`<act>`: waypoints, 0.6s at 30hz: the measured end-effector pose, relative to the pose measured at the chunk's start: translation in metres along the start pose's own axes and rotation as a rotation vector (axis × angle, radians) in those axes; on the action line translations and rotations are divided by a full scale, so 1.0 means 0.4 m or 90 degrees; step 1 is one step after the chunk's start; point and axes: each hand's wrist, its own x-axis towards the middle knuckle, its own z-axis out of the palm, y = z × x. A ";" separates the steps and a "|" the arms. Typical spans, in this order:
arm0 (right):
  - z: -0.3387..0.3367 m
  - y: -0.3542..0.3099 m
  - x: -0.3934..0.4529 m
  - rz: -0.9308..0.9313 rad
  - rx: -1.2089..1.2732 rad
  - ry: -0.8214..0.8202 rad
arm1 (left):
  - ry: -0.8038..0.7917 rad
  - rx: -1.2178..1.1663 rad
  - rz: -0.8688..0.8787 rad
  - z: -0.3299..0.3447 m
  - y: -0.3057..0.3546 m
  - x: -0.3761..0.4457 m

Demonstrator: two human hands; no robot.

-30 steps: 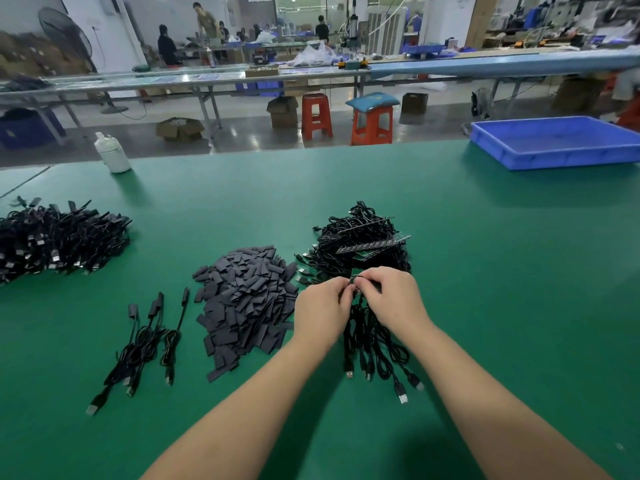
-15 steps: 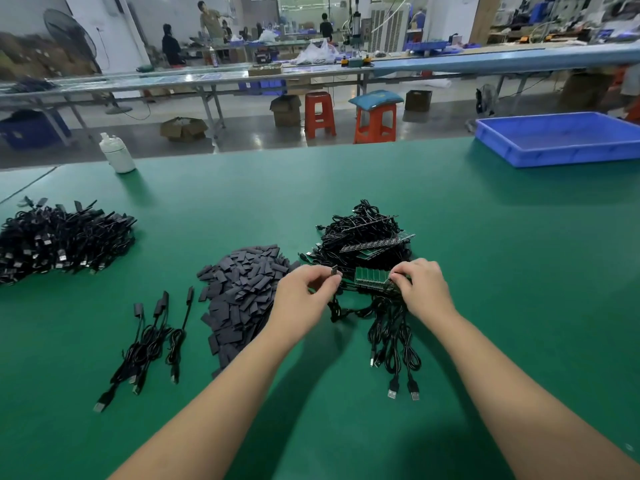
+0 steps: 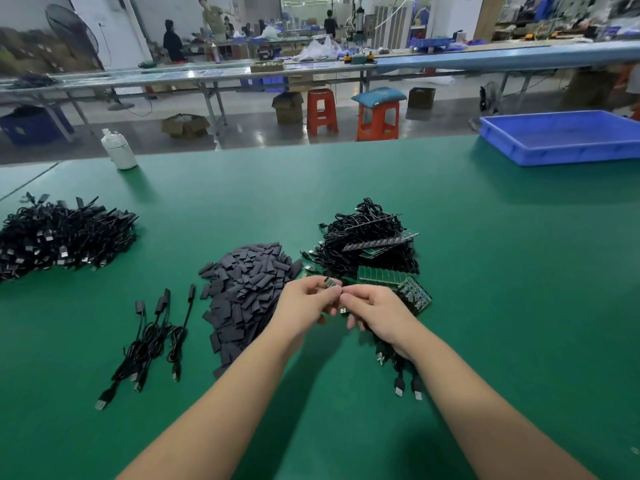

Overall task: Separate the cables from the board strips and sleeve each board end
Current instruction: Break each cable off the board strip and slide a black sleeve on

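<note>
My left hand (image 3: 304,301) pinches a small green board end (image 3: 329,282) of a black cable. Close beside it, my right hand (image 3: 374,310) holds the same cable's wire, its fingers curled. Behind my hands lies a tangle of black cables with green board strips (image 3: 374,244). One board strip (image 3: 394,280) lies flat just past my right hand. A heap of dark grey sleeves (image 3: 246,292) sits left of my left hand. Cable ends with USB plugs (image 3: 407,386) trail under my right wrist.
Three sleeved cables (image 3: 152,341) lie at the near left. A big pile of black cables (image 3: 59,237) sits at the far left. A white bottle (image 3: 117,150) stands at the table's back edge, a blue tray (image 3: 561,154) at the back right.
My hands, apart half a second ago with a cable end pulled off the strip, have come together again. The board strip now lies on the table behind my right hand.
</note>
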 end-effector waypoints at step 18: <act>0.095 0.132 -0.022 0.253 -0.139 0.102 | -0.031 0.877 0.045 -0.146 -0.220 0.087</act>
